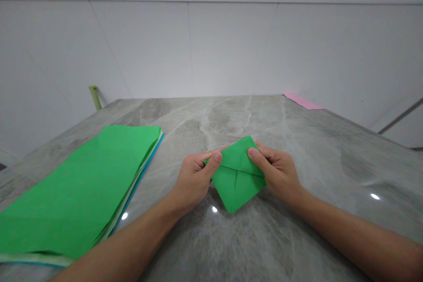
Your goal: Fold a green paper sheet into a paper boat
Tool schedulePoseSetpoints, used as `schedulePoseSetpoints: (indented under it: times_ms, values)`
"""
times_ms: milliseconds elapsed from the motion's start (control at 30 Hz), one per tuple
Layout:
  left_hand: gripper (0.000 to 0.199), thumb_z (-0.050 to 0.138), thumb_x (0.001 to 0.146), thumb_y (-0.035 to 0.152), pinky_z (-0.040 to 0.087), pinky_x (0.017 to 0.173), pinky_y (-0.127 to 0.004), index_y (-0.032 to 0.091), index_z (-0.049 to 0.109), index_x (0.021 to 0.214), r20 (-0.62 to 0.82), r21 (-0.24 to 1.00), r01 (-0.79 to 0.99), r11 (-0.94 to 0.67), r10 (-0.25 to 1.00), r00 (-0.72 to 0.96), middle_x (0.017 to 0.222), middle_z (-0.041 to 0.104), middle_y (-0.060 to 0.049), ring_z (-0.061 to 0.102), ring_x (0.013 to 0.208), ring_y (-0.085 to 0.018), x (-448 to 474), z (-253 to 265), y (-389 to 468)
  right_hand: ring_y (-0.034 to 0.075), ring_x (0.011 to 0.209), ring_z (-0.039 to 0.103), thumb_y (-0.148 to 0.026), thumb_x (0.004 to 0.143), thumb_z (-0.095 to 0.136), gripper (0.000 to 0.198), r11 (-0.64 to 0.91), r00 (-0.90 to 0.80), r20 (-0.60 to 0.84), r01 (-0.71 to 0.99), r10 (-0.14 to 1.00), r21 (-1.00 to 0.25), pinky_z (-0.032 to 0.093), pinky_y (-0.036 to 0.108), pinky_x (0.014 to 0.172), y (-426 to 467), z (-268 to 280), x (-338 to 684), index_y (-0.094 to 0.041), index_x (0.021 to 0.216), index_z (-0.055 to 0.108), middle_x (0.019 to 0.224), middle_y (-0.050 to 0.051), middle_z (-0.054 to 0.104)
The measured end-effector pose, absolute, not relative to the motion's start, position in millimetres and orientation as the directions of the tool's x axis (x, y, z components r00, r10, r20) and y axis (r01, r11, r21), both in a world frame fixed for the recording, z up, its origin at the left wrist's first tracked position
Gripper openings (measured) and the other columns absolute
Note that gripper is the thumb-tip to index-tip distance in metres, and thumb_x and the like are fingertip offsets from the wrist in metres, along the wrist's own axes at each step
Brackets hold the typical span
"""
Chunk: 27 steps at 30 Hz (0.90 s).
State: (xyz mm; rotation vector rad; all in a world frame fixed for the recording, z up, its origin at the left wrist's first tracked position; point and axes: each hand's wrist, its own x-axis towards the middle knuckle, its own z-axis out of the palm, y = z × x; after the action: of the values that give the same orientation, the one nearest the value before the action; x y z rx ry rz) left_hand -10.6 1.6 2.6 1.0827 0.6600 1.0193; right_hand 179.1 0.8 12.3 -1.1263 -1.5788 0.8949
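Between my two hands is a folded piece of green paper, roughly diamond-shaped, with one corner pointing down toward me. A crease runs across it and another goes down from that one toward the near corner. My left hand pinches its left side, thumb on top and fingers behind. On the right side my right hand grips it the same way, thumb pressed on the upper face. The fingers behind the paper are mostly hidden.
A stack of paper sheets, green on top with pale and blue edges below, lies at the left. A pink paper strip rests at the far right edge of the grey marbled table. Behind is a white wall, with a light green pipe at left.
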Motion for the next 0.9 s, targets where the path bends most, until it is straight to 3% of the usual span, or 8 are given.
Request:
schedulePoseSetpoints:
  times_ms: [233, 700, 900]
  values:
    - [0.044, 0.061, 0.085, 0.054, 0.053, 0.079, -0.034, 0.02, 0.072, 0.111, 0.052, 0.956, -0.285, 0.064, 0.922, 0.383, 0.096, 0.073, -0.008, 0.066, 0.094, -0.026, -12.6, -0.9, 2.3, 0.015, 0.062, 0.047, -0.049, 0.088, 0.054, 0.045, 0.267, -0.098, 0.25, 0.232, 0.963, -0.935, 0.038, 0.026, 0.055, 1.0, 13.7, 179.1, -0.018, 0.055, 0.048, 0.067, 0.003, 0.052]
    - [0.058, 0.047, 0.089, 0.063, 0.051, 0.065, -0.031, 0.015, 0.073, 0.108, 0.047, 0.934, -0.344, 0.093, 0.924, 0.38, 0.083, 0.072, -0.01, 0.066, 0.081, -0.023, -11.1, -5.1, 2.4, 0.016, 0.065, 0.048, -0.045, 0.09, 0.053, 0.044, 0.28, -0.103, 0.263, 0.23, 0.959, -0.932, 0.04, 0.027, 0.058, 1.4, 8.7, 181.8, -0.018, 0.056, 0.047, 0.066, 0.003, 0.049]
    - [0.031, 0.062, 0.088, 0.043, 0.05, 0.077, -0.031, 0.02, 0.075, 0.104, 0.048, 0.944, -0.317, 0.09, 0.914, 0.402, 0.095, 0.073, -0.005, 0.066, 0.084, -0.021, -13.2, -1.5, 2.8, 0.014, 0.061, 0.046, -0.035, 0.09, 0.055, 0.037, 0.402, -0.14, 0.377, 0.284, 0.915, -0.87, 0.037, 0.026, 0.057, 2.4, 13.3, 182.9, -0.018, 0.058, 0.055, 0.064, 0.001, 0.05]
